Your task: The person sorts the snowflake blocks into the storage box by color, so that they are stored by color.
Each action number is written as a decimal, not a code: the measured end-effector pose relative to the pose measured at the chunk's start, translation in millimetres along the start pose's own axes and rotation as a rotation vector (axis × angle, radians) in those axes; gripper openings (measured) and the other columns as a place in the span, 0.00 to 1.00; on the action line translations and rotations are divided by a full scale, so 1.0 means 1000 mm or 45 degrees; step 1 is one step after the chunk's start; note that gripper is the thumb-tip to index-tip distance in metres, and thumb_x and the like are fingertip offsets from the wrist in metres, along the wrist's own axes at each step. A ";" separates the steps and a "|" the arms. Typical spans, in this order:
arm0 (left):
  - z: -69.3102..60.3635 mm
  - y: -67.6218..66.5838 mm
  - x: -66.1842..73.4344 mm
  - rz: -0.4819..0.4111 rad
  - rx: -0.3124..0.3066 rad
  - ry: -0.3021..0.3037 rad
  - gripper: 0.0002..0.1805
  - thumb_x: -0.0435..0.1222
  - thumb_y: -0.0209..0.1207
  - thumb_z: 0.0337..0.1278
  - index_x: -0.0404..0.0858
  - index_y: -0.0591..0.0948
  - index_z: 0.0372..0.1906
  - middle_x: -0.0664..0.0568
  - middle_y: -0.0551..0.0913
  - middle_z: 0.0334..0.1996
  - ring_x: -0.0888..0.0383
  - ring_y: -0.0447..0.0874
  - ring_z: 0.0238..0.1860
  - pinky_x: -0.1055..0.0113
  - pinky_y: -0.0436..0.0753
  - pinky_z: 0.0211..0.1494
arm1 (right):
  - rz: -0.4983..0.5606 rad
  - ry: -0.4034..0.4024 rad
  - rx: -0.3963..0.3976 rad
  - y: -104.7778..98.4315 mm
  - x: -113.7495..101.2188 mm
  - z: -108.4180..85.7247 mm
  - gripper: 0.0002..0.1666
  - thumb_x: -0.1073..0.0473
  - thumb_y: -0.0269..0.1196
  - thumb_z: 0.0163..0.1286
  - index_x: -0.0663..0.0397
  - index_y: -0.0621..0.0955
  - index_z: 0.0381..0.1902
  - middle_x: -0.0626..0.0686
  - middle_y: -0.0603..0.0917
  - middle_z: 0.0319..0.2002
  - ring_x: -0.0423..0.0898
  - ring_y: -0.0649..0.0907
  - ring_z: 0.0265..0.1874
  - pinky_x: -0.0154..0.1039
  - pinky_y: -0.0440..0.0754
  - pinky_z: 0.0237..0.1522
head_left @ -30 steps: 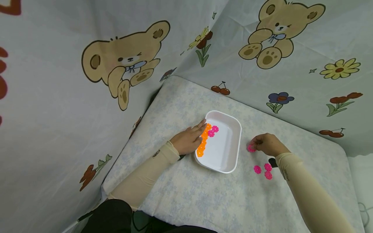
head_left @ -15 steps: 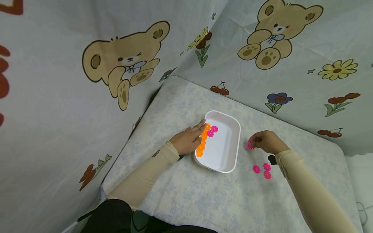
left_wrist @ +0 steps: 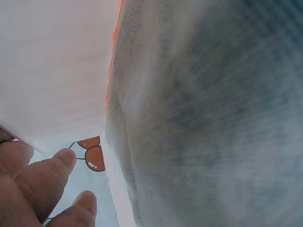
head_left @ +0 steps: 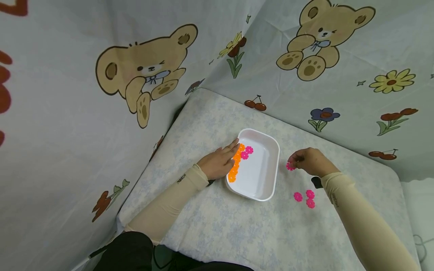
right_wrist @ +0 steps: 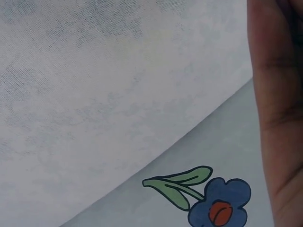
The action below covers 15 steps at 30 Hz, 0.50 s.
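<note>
A white plastic tray (head_left: 262,165) lies on the cloth in the head view. Along its left side runs a row of orange flower-shaped pieces (head_left: 234,171), with pink ones (head_left: 245,155) beside it. My left hand (head_left: 217,162) rests at the tray's left rim, fingers fairly straight; in the left wrist view, its fingers (left_wrist: 45,182) show near the tray's edge. Right of the tray, my right hand (head_left: 311,162) pinches a pink flower-shaped piece (head_left: 289,166), partly hidden by the fingertips. The right wrist view catches only a strip of that hand, and the piece is out of sight there.
Three loose pink flower-shaped pieces (head_left: 298,197) lie on the cloth-covered table (head_left: 257,233), nearer than the right hand. Curtains printed with bears (head_left: 313,41) and flowers stand along the table's left and far edges.
My right hand has moved slightly away from me, carrying the pinched pink piece farther from the loose ones. The left hand and the tray look unmoved.
</note>
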<state>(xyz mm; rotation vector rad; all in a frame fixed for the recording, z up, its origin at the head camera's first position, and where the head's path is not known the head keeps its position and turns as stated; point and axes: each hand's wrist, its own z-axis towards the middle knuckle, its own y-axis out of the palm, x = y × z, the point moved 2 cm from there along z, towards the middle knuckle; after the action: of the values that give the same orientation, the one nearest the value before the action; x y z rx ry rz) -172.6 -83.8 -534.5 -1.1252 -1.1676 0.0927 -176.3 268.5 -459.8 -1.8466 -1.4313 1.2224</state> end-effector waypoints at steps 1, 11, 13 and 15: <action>0.000 0.000 0.000 -0.001 -0.001 0.000 0.34 0.44 0.40 0.83 0.46 0.48 0.85 0.63 0.38 0.86 0.60 0.49 0.84 0.49 0.53 0.88 | 0.006 0.009 -0.006 0.000 -0.001 0.000 0.07 0.55 0.69 0.72 0.48 0.89 0.45 0.47 0.92 0.39 0.54 0.87 0.46 0.59 0.88 0.53; 0.000 0.000 0.000 -0.003 -0.001 -0.001 0.34 0.44 0.41 0.83 0.46 0.48 0.85 0.62 0.38 0.86 0.61 0.48 0.85 0.49 0.53 0.88 | 0.027 0.010 -0.024 -0.002 -0.020 -0.003 0.09 0.52 0.71 0.71 0.46 0.89 0.45 0.47 0.92 0.40 0.57 0.87 0.49 0.63 0.86 0.58; 0.000 0.000 0.000 -0.003 -0.003 -0.003 0.34 0.44 0.40 0.83 0.46 0.48 0.85 0.62 0.38 0.86 0.61 0.47 0.85 0.49 0.53 0.88 | 0.022 -0.004 -0.023 -0.002 -0.024 -0.003 0.09 0.52 0.71 0.71 0.46 0.89 0.45 0.46 0.92 0.39 0.56 0.87 0.49 0.63 0.86 0.58; -0.001 0.000 0.000 -0.005 -0.007 -0.004 0.34 0.44 0.40 0.83 0.46 0.48 0.85 0.62 0.38 0.86 0.61 0.47 0.85 0.49 0.53 0.88 | 0.017 -0.019 -0.025 -0.003 -0.027 -0.003 0.08 0.53 0.70 0.71 0.46 0.89 0.45 0.46 0.92 0.39 0.55 0.88 0.48 0.63 0.86 0.58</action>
<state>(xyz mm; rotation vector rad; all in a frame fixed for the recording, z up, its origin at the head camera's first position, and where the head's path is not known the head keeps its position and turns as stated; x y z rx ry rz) -172.3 -84.3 -534.2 -1.1276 -1.1733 0.0880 -176.3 244.4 -447.0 -1.8665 -1.4463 1.2357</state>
